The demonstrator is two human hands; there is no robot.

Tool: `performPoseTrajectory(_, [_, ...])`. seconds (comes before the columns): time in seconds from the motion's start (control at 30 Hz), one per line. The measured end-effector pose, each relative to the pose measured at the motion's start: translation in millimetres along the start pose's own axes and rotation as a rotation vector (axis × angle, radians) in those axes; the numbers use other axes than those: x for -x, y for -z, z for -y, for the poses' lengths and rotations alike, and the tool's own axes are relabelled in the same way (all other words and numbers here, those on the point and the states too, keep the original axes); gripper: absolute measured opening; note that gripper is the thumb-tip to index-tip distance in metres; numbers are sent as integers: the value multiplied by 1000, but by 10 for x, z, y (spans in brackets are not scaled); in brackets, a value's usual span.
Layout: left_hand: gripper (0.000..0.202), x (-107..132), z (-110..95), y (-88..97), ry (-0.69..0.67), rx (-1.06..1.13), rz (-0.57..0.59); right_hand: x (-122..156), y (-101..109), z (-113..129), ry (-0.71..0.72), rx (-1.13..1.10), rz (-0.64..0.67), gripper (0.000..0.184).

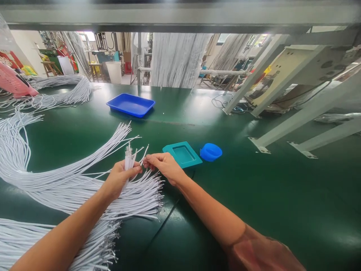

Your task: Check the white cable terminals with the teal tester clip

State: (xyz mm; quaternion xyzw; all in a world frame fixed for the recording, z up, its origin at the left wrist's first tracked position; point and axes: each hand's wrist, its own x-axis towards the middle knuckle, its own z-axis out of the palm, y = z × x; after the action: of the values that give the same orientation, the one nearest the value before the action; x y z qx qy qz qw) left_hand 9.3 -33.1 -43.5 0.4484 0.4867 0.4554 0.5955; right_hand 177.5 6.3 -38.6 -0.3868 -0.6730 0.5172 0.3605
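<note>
My left hand (120, 177) is closed around a small bundle of white cables (129, 160), whose ends point upward. Close beside it, my right hand (162, 163) pinches with thumb and fingertips near the tip of a single cable at the bundle's right side; the exact spot it grips is too small to make out. Beneath both hands a large sheaf of white cables (141, 197) lies with its cut ends to the right. Another curved sheaf (70, 169) runs behind my left hand, and more cables (93, 241) lie under my left forearm.
On the green table (254, 210) are a teal tray (194, 162), a blue round bowl (211, 152) and a blue rectangular tray (130, 106). Metal legs (276, 128) stand at right, under an overhead beam (180, 17). A pink object (17, 82) rests among cables at far left.
</note>
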Motion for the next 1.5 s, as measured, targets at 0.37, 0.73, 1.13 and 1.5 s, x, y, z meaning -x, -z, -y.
performPoseTrajectory(0.37, [41,-97,0,-17,158,146,20,7,89,-58,408,1030,-132,17])
performPoseTrajectory(0.73, [38,-253,91,1,290,209,43,-44,194,-87,322,1323,145,11])
performPoseTrajectory(1.13, [22,-319,88,38,402,273,119,-23,211,-106,492,1452,165,20])
performPoseTrajectory(1.5, [18,-354,113,44,409,244,112,-25,361,-77,337,1303,-24,38])
